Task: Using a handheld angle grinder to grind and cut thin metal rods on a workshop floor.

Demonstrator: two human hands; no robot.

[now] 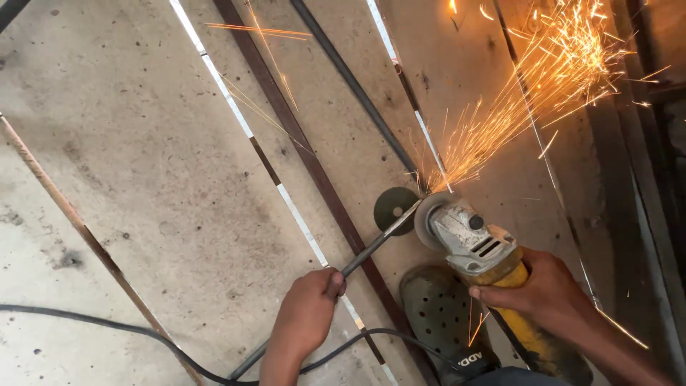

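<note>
Head view, looking down at concrete floor (143,179).

R hand (550,293) clamped round yellow body of grinder (486,254); fingers wrapped on the grip, thumb side toward the grey gear head. Grinder sits right of centre, disc end pointing up-left, guard (426,218) edge-on. Disc itself mostly hidden by guard; contact pt hard to make out behind glare.

L hand (307,318) closed on thin grey rod (371,246), thumb on top. Rod runs diagonally from lower left up to the guard; its lower end passes under the hand and shows again near the bottom edge.

Sparks (529,100) fan up-right from the rod's upper end, a few stray streaks toward top centre and some below the R hand.

Dark loose disc (395,209) lies flat on floor just left of guard, rod crossing its lower-right edge.

Labels: white lettering on a black shoe part at bottom centre, partly cut off by frame edge. Plate on grinder head worn, not legible. No packages or signs seen.

Perforated grey-green clog (436,307) between the two hands, toe toward the grinder; heel end cut off.

Several long bars (314,171) lie diagonally across floor, some shiny, some rusty-brown; ends all out of frame. Black cable (107,325) curves along bottom left, passes behind L wrist. R forearm cut off at the bottom-right corner.
</note>
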